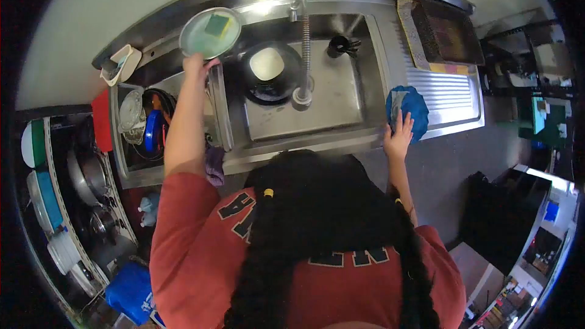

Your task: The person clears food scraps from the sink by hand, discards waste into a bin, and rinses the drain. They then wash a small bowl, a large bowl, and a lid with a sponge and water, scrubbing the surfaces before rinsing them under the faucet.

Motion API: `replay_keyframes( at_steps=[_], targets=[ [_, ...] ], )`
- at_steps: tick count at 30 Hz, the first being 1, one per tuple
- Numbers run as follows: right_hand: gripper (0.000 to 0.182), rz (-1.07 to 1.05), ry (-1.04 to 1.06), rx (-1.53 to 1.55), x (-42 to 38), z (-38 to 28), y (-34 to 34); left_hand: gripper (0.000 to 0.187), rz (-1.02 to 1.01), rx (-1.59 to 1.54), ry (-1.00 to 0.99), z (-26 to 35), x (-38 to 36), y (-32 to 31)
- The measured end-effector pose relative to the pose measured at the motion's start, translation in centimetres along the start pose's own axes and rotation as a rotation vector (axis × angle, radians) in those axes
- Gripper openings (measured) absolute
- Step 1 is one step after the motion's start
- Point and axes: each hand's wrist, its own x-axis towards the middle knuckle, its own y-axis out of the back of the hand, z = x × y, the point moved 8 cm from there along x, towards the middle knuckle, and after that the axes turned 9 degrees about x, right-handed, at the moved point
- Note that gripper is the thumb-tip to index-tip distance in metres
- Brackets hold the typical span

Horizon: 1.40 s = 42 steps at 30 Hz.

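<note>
Far left: small tub (122, 64) on the ledge; nearer, left basin (117, 146) with a blue-rimmed pan (155, 131) and other dishes. My left hand (194, 66) is at the near rim of a round dish (210, 41), a green-and-yellow sponge (217, 25) lying in it (fingers blurred; I cannot tell how they close). Middle: main sink (332, 113), a pale square dish (266, 64) over a dark round pan (272, 88), tap (306, 42) to their right, black cup (339, 46) far right inside. Right: my right hand (399, 136) lies on a bunched blue cloth (415, 111), fingers spread, unclenched, at the near counter edge.
</note>
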Motion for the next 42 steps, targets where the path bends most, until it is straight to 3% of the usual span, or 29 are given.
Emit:
replay_keyframes(
  at_steps=[3, 9, 14, 17, 20, 23, 26, 28, 29, 31, 33, 35, 37, 40, 42],
  targets=[
    [0.061, 0.008, 0.060, 0.111, 0.2, 1.6, -0.5, 0.040, -0.114, 0.182, -0.083, 2.7, -3.0, 0.9],
    [0.052, 0.034, 0.096, 0.146, 2.9, 3.4, 1.0, 0.039, -0.344, 0.281, 0.010, 9.6, -13.1, 0.8],
    [0.051, 0.072, 0.094, 0.255, 4.2, 5.4, 2.3, 0.039, -0.357, 0.413, -0.046, 14.9, -23.7, -0.8],
    [0.052, -0.040, 0.059, 0.259, 5.5, 7.6, 0.9, 0.042, -0.406, 0.463, -0.059, 16.0, -28.7, -2.9],
    [0.052, 0.011, 0.066, 0.240, 5.9, 8.1, 0.9, 0.057, -0.421, 0.487, -0.108, 15.7, -34.4, -7.4],
    [0.054, -0.009, 0.079, 0.251, 6.2, 9.2, 1.1, 0.058, -0.444, 0.521, -0.136, 13.9, -39.0, -12.2],
    [0.057, -0.129, -0.037, 0.248, 6.4, 10.4, 1.9, 0.057, -0.571, 0.523, -0.108, 10.7, -41.2, -16.4],
    [0.056, -0.105, 0.027, 0.401, 6.9, 11.9, 1.2, 0.058, -0.602, 0.462, -0.083, 8.2, -43.0, -19.7],
    [0.056, -0.111, 0.032, 0.398, 7.3, 12.8, 1.1, 0.059, -0.719, 0.444, -0.039, 5.8, -41.7, -20.7],
    [0.050, -0.172, -0.165, 0.763, 8.0, 16.4, 0.6, 0.061, -0.714, 0.480, -0.025, 3.5, -44.7, -24.7],
    [0.039, -0.136, -0.197, 0.770, 8.4, 17.7, 2.8, 0.067, -0.758, 0.640, 0.040, -0.4, -44.9, -27.7],
    [0.031, 0.101, -0.141, 1.053, 9.1, 18.1, 7.6, 0.065, -0.789, 0.595, 0.018, -3.4, -46.5, -31.1],
    [0.026, 0.136, -0.146, 1.030, 9.3, 17.6, 11.7, 0.065, -0.829, 0.559, 0.054, -8.2, -45.7, -33.8],
    [0.024, 0.237, 0.030, 0.968, 9.5, 14.7, 17.2, 0.064, -0.879, 0.532, 0.116, -13.7, -45.6, -37.3],
    [0.037, 0.026, 0.371, 0.732, 9.7, 11.1, 17.6, 0.063, -0.971, 0.577, 0.100, -16.3, -46.2, -39.3]
  ],
)
